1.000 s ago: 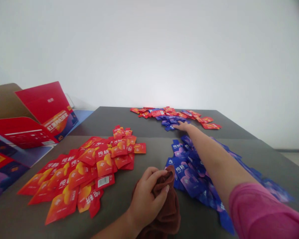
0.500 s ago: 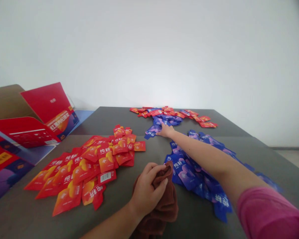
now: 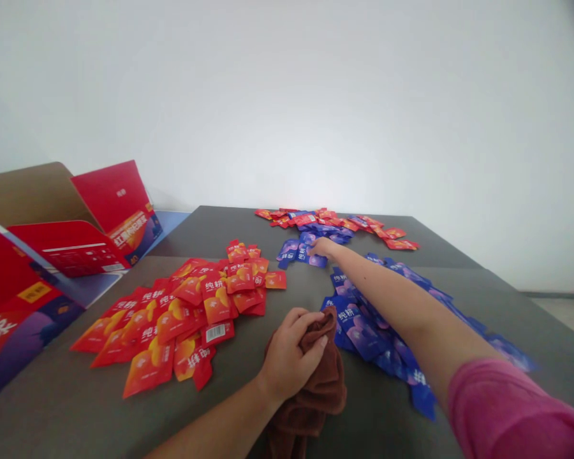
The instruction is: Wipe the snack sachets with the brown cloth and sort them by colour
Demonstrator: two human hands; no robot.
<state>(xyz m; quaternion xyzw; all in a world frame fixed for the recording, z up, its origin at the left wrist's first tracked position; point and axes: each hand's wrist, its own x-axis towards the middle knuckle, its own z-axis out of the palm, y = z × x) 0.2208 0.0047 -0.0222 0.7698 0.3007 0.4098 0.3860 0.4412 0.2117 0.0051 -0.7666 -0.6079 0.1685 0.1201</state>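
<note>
My left hand [image 3: 289, 357] is closed around a crumpled brown cloth [image 3: 328, 389], near the front of the dark table. Stretched far forward, my right hand [image 3: 322, 247] has its fingers down on a blue sachet [image 3: 303, 254]; the fingertips are small and partly hidden. Another blue sachet [image 3: 287, 254] lies just left of it. Behind them is a mixed heap of red sachets [image 3: 310, 218] and blue sachets [image 3: 328, 231]. Under my right forearm spreads a large pile of blue sachets [image 3: 361, 331]. Left of the cloth lies a pile of red sachets [image 3: 172, 315].
An open red carton [image 3: 67, 248] with raised flaps stands at the left, beyond the table's [image 3: 239, 414] edge. A second red and purple box [image 3: 19, 319] is nearer, at the left edge. A white wall [image 3: 287, 108] rises behind the table.
My right hand has drawn a blue sachet from the far heap beside the one lying in front. My left hand still grips the cloth. The view has shifted slightly left.
</note>
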